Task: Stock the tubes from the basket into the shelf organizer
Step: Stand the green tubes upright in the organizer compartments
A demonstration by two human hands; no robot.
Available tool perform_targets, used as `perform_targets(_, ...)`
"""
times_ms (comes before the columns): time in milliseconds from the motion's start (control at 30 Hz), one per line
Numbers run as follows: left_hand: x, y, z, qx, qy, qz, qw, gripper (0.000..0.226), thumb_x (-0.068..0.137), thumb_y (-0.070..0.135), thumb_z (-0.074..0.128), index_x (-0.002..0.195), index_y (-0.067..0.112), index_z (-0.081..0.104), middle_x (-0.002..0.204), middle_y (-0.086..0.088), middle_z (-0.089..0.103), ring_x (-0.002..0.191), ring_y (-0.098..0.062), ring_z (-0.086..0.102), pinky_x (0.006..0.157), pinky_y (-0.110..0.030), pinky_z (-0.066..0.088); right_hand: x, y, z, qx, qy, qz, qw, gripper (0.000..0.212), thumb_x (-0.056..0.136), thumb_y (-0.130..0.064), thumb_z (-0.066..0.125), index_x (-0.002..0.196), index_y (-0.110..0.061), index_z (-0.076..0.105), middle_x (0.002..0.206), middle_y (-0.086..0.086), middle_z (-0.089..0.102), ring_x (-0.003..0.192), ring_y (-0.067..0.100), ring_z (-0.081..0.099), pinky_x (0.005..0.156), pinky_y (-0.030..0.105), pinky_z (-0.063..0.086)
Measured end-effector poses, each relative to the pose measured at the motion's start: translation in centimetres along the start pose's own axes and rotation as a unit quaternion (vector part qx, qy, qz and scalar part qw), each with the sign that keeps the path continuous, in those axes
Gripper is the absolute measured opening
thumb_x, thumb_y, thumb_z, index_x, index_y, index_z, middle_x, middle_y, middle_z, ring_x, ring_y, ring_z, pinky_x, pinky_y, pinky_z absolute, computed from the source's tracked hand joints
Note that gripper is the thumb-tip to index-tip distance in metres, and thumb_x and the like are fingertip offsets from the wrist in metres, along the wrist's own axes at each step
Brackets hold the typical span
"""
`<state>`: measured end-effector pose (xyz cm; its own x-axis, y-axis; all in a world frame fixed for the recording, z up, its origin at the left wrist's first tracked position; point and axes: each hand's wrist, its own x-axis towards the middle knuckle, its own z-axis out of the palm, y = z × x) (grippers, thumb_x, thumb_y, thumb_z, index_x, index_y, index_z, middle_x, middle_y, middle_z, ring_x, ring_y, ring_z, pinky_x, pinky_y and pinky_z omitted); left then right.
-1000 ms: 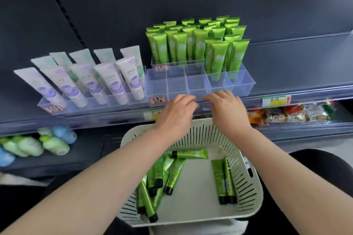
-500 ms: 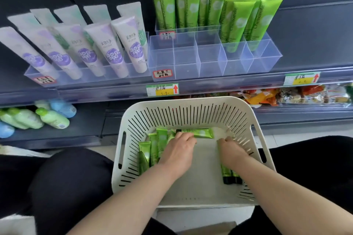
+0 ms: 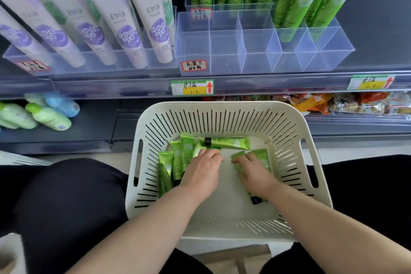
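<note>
White slotted basket [image 3: 222,107], on the person's lap between dark-clad legs [image 3: 66,196], taken as reference for all entries; inside it, against its left wall, a heap of loose green tubes [image 3: 175,162], crimped ends pointing to the basket's far wall; along that far wall, one crosswise tube [image 3: 226,142], black cap to the left; in the basket's right half, a pair of tubes [image 3: 263,159] lying side by side, one black cap showing near the basket's near side under the wrist; both hands down inside the basket, close together but not touching; left hand [image 3: 200,171] palm down at the right edge of the heap, fingers bent onto a tube end (whether they have closed on it cannot be told); right hand [image 3: 253,171] laid over the pair, fingers curled round them; beyond the basket and above it, a clear shelf organizer [image 3: 255,60], its front cells holding nothing, stocked green tubes [image 3: 289,2] standing upright in its rear and right-hand cells, a handwritten label [image 3: 194,66] on its front left corner; beyond the basket to the left, white-and-purple tubes [image 3: 133,29] leaning in a second clear tray [image 3: 89,66]; on the shelf edge directly beyond the basket, a price tag [image 3: 192,87] with a red arrow; lower shelf left of the basket, pale green and blue bottles [image 3: 47,117] on their sides; lower shelf right of the basket, orange snack packets [image 3: 333,104].
</note>
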<state>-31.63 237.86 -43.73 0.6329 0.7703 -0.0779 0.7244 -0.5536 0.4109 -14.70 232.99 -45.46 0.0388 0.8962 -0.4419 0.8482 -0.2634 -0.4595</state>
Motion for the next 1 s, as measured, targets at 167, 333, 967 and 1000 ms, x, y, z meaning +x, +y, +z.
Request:
perform_targets(167,-0.5,0.1,0.2,-0.001,-0.011,0.016,1.0,0.043,0.092,-0.002,0.051,0.132,0.015,0.055,0.143,-0.002,0.046,0.133,-0.017,0.036,0.111,-0.029,0.031,-0.4,1.0,-0.6,-0.147,-0.011,0.127,0.981,0.061,0.087,-0.014,0.055,0.142,-0.016,0.029,0.146,0.018,0.019,0.131,0.038,0.03,0.106,0.044,0.037)
perform_targets(333,-0.3,-0.2,0.1,-0.009,-0.006,0.006,1.0,0.042,0.093,-0.002,0.051,0.132,0.014,0.055,0.14,-0.001,0.047,0.131,-0.016,0.036,0.11,-0.028,0.031,-0.6,0.9,-0.9,-0.193,-0.159,0.136,0.959,0.044,0.091,-0.012,0.042,0.134,-0.019,0.042,0.143,0.02,0.02,0.124,0.044,0.037,0.103,0.043,0.036)
perform_targets(967,-0.6,-0.5,0.4,-0.002,-0.028,-0.01,1.0,0.036,0.095,0.002,0.051,0.127,0.015,0.059,0.141,-0.002,0.048,0.13,-0.017,0.039,0.109,-0.029,0.031,1.8,0.6,-1.5,-0.301,-0.1,0.021,0.948,0.048,0.083,-0.003,0.048,0.13,-0.012,0.044,0.129,0.011,0.042,0.116,0.029,0.039,0.1,0.042,0.038)
perform_targets(1000,-0.6,-0.5,0.5,-0.001,-0.029,-0.009,1.0,0.035,0.095,0.003,0.052,0.127,0.015,0.059,0.14,-0.002,0.048,0.129,-0.017,0.039,0.109,-0.028,0.032,1.9,0.4,-1.8,-0.301,-0.098,0.025,0.948,0.048,0.081,-0.001,0.048,0.128,-0.01,0.045,0.127,0.012,0.043,0.116,0.03,0.039,0.101,0.042,0.037)
